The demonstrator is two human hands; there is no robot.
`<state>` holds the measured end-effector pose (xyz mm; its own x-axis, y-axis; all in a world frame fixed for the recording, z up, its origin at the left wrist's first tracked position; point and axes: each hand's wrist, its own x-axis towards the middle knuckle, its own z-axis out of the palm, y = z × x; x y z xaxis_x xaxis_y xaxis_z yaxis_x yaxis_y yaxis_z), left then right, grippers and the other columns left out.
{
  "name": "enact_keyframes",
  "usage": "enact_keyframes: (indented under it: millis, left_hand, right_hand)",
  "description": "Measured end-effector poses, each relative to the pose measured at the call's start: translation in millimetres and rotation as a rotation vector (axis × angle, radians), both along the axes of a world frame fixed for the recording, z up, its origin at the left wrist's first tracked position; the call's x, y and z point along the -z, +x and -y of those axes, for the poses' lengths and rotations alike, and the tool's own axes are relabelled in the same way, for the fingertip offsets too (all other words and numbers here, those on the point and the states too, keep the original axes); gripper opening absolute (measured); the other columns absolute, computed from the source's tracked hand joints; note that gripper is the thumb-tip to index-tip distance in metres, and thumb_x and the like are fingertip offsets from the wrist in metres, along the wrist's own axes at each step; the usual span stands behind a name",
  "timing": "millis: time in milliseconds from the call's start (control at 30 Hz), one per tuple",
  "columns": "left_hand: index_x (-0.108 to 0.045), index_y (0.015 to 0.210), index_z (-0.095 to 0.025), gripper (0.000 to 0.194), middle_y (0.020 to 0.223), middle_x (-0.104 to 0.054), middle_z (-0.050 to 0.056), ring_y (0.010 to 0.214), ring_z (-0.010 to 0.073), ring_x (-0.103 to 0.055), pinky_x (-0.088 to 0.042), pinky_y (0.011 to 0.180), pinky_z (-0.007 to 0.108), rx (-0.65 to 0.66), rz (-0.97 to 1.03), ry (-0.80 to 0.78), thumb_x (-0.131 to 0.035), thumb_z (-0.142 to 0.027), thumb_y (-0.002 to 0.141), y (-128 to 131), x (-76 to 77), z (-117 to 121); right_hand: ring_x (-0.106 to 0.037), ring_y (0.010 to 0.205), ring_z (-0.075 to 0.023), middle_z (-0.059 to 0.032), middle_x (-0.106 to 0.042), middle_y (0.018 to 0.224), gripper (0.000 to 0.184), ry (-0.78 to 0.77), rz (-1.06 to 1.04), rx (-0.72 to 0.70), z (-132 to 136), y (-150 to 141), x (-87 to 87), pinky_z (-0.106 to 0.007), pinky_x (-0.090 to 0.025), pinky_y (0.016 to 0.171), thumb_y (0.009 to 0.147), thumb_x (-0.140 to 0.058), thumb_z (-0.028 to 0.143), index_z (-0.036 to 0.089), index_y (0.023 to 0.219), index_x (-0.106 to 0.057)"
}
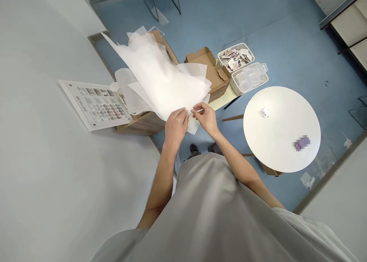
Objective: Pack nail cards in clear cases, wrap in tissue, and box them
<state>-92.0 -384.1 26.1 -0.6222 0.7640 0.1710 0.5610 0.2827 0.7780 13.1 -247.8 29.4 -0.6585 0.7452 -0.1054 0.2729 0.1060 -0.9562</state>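
From afar I see, at left, a printed sample board (97,107) beside the grey wall (28,159). Next, a loose pile of thin white paper sheets (166,80) spreads toward the hands. The left hand (176,126), fingers bunched, touches the pile's near edge; just beside it, the right hand's (207,119) thumb and fingertips nearly meet there. I cannot tell whether either pinches a sheet. Rightward come flat cardboard boxes (208,71), two white baskets (236,88) and a round white table (275,151)

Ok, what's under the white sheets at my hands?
Around the white sheets, brown cardboard and pale yellow tabletop peek out; anything beneath their middle is covered.
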Motion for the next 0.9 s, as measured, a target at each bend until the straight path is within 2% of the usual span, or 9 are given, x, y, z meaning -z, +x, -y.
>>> enact_keyframes:
  millis: [133,300,367,467,533,633,767,833,900]
  left_hand:
    - [-0.085,0.124,-0.023,0.036,0.137,-0.082,0.014,0.132,0.0331,-0.075,-0.056,0.123,0.054,-0.010,-0.027,0.042,-0.055,-0.040,0.113,2,-10.9,1]
    - [-0.085,0.119,-0.025,0.035,0.125,-0.085,0.010,0.119,0.0273,-0.079,-0.064,0.110,0.047,-0.194,-0.014,0.215,-0.057,-0.045,0.114,20,-39.2,2]
    - [-0.084,0.118,-0.026,0.033,0.123,-0.085,0.009,0.117,0.0258,-0.080,-0.068,0.103,0.044,-0.259,0.031,0.272,-0.060,-0.049,0.113,30,-51.1,-1]
    - [-0.083,0.115,-0.027,0.028,0.120,-0.086,0.006,0.113,0.0246,-0.081,-0.070,0.100,0.043,-0.301,0.098,0.343,-0.069,-0.051,0.110,43,-65.3,-7]
    - [-0.082,0.114,-0.027,0.026,0.119,-0.085,0.005,0.114,0.0242,-0.082,-0.070,0.103,0.043,-0.284,0.139,0.363,-0.072,-0.050,0.109,48,-70.8,-12]
    - [-0.081,0.112,-0.027,0.026,0.126,-0.084,0.006,0.123,0.0250,-0.081,-0.068,0.112,0.046,-0.190,0.140,0.334,-0.070,-0.050,0.110,52,-72.9,-21]
    - [-0.080,0.110,-0.027,0.026,0.141,-0.079,0.009,0.137,0.0275,-0.075,-0.061,0.123,0.051,-0.095,0.078,0.283,-0.068,-0.050,0.111,56,-69.3,-29]
    - [-0.079,0.120,-0.027,0.031,0.148,-0.076,0.011,0.146,0.0294,-0.070,-0.058,0.126,0.053,-0.070,0.089,0.271,-0.069,-0.054,0.110,59,-67.2,-30]
    - [-0.074,0.137,-0.027,0.046,0.157,-0.071,0.014,0.153,0.0314,-0.064,-0.054,0.131,0.053,-0.013,0.131,0.272,-0.072,-0.061,0.107,61,-65.8,-28]
  right_hand:
    - [-0.076,0.078,-0.0176,-0.0009,-0.080,0.103,0.038,0.043,-0.064,0.048,12,5,-18.0,-0.036,-0.063,0.085,0.096,-0.080,0.063,0.028,0.101,-0.067]
    - [-0.078,0.082,-0.0178,-0.0014,-0.080,0.108,0.055,-0.094,-0.212,0.113,22,20,-45.5,-0.032,-0.062,0.074,0.090,-0.085,0.073,0.029,0.115,-0.063]
    - [-0.080,0.087,-0.0195,-0.0033,-0.081,0.112,0.059,-0.145,-0.249,0.102,23,26,-54.6,-0.031,-0.062,0.071,0.088,-0.084,0.078,0.029,0.115,-0.065]
    - [-0.082,0.098,-0.0230,-0.0058,-0.083,0.117,0.057,-0.168,-0.261,0.035,22,34,-66.2,-0.034,-0.066,0.075,0.090,-0.080,0.082,0.029,0.112,-0.072]
    - [-0.082,0.104,-0.0242,-0.0063,-0.083,0.123,0.056,-0.162,-0.262,0.011,19,37,-71.1,-0.036,-0.068,0.080,0.090,-0.081,0.081,0.030,0.113,-0.076]
    - [-0.081,0.106,-0.0244,-0.0054,-0.081,0.130,0.058,-0.161,-0.273,0.019,14,38,-71.0,-0.034,-0.068,0.078,0.084,-0.089,0.078,0.030,0.115,-0.077]
    - [-0.078,0.091,-0.0213,-0.0031,-0.080,0.107,0.057,-0.189,-0.292,0.041,7,35,-60.4,-0.035,-0.068,0.076,0.086,-0.083,0.081,0.028,0.107,-0.077]
    - [-0.074,0.085,-0.0206,-0.0015,-0.077,0.094,0.056,-0.221,-0.324,0.047,3,35,-55.5,-0.037,-0.068,0.078,0.089,-0.078,0.083,0.027,0.101,-0.076]
    - [-0.073,0.085,-0.0210,-0.0009,-0.075,0.088,0.055,-0.234,-0.351,0.076,-4,41,-54.0,-0.037,-0.067,0.077,0.090,-0.077,0.083,0.028,0.098,-0.076]
